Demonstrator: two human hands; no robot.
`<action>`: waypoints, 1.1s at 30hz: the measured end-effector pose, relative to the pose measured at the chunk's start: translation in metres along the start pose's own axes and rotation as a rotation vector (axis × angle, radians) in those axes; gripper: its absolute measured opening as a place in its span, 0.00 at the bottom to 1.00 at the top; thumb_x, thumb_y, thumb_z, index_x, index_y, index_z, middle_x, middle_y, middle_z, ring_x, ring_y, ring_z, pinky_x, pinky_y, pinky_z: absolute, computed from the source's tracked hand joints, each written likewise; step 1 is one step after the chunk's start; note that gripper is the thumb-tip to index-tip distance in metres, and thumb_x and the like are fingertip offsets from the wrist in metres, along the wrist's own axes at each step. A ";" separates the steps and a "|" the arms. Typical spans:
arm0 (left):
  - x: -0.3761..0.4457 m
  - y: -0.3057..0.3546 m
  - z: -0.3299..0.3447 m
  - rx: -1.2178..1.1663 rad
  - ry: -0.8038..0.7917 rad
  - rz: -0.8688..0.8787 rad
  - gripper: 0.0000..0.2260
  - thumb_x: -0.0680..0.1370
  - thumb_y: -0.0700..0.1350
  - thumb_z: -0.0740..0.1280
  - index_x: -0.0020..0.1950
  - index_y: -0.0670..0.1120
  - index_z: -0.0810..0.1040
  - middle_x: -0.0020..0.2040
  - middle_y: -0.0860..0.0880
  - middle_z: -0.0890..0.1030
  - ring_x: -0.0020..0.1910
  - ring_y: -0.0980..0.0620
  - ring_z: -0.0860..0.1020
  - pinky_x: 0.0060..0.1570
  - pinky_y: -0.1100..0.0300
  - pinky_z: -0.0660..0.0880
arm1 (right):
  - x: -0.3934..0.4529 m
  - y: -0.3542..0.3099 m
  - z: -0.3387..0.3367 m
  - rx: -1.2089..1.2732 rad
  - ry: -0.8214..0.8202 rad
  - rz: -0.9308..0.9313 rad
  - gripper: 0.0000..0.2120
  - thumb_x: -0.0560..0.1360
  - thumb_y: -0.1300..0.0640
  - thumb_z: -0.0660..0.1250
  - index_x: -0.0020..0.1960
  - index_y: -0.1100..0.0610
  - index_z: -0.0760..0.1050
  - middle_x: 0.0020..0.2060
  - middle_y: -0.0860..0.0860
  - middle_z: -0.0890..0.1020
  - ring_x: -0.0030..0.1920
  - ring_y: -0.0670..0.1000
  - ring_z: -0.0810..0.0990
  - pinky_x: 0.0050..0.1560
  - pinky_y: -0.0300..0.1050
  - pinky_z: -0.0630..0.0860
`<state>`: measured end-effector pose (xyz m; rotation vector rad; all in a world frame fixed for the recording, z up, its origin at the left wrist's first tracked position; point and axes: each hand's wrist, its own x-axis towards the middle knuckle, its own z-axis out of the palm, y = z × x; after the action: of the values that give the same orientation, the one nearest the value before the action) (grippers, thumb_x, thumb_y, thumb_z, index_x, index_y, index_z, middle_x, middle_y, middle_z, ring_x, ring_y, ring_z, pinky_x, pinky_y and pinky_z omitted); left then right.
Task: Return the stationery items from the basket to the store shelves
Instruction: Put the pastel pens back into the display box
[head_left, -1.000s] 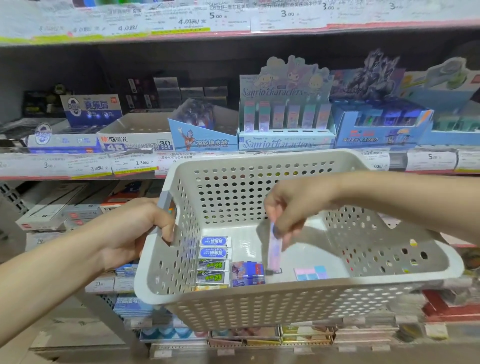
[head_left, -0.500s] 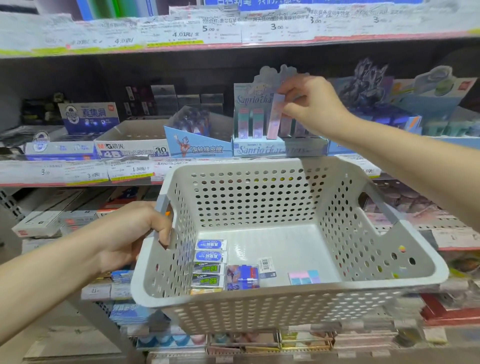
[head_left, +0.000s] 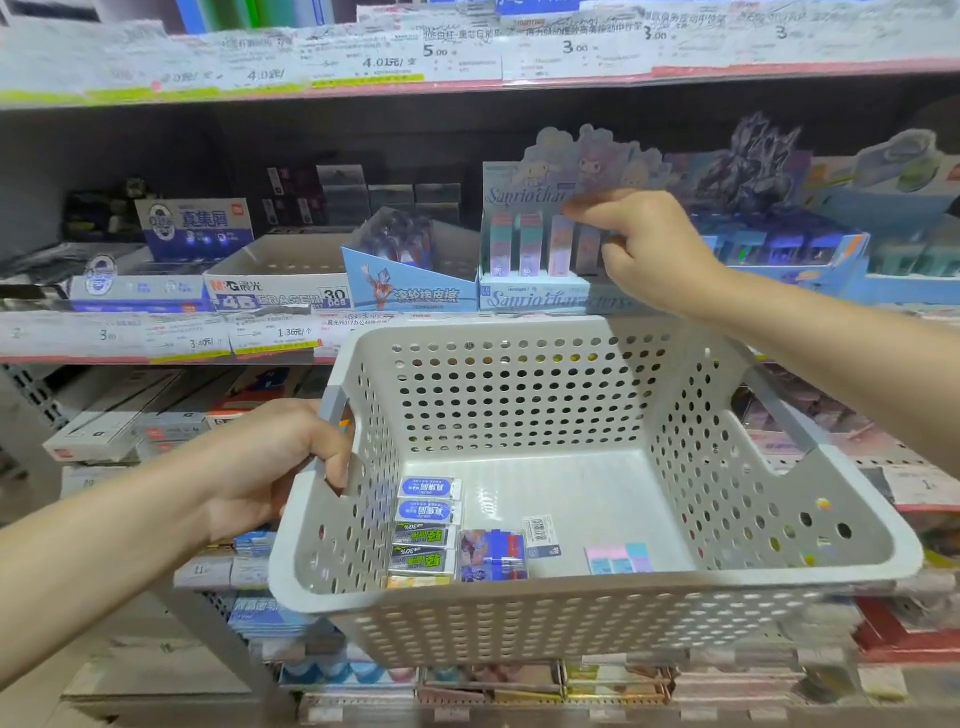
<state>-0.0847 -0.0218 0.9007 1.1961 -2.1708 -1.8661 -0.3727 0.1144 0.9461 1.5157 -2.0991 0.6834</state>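
Right hand (head_left: 644, 249) fingers curl at the upright Sanrio display box (head_left: 540, 260); whether they pinch anything, I cannot tell. Left hand (head_left: 270, 467) grips the basket (head_left: 519, 618) handle, its erasers (head_left: 428, 525) lying below

The pale grey perforated plastic basket (head_left: 587, 618) looks matt and smooth, its walls punched with round holes. Small paper-sleeved erasers (head_left: 427, 512) in it have a slight sheen, and the purple-and-red wrapped packet (head_left: 492, 555) beside them looks glossy. The light blue printed cardboard display box (head_left: 540, 299) on the shelf has a smooth coated face. White paper price labels (head_left: 280, 332) sit behind a clear, shiny plastic strip. The grey slotted metal upright (head_left: 31, 395) looks painted and matt.
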 end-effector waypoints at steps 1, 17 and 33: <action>0.000 0.000 0.000 -0.001 -0.001 0.002 0.30 0.49 0.33 0.62 0.51 0.36 0.77 0.37 0.36 0.75 0.35 0.41 0.74 0.38 0.55 0.73 | -0.002 0.000 0.002 -0.017 -0.017 -0.003 0.26 0.69 0.72 0.55 0.65 0.62 0.75 0.63 0.59 0.77 0.65 0.58 0.74 0.68 0.50 0.70; 0.003 0.004 0.006 -0.007 -0.012 0.018 0.27 0.52 0.33 0.61 0.51 0.36 0.76 0.38 0.36 0.74 0.32 0.42 0.74 0.36 0.56 0.72 | -0.037 -0.045 -0.008 0.028 -0.236 -0.102 0.12 0.68 0.67 0.58 0.45 0.59 0.78 0.40 0.52 0.81 0.44 0.54 0.78 0.47 0.48 0.75; 0.005 0.001 0.006 -0.005 -0.022 0.044 0.29 0.48 0.33 0.62 0.49 0.37 0.76 0.37 0.36 0.74 0.32 0.42 0.73 0.35 0.56 0.73 | -0.113 -0.058 0.055 -0.337 -1.675 -0.234 0.16 0.80 0.63 0.54 0.67 0.63 0.68 0.63 0.56 0.70 0.59 0.56 0.70 0.46 0.41 0.63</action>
<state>-0.0917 -0.0196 0.8976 1.1222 -2.1841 -1.8747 -0.2888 0.1460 0.8408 2.3173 -2.5529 -1.5078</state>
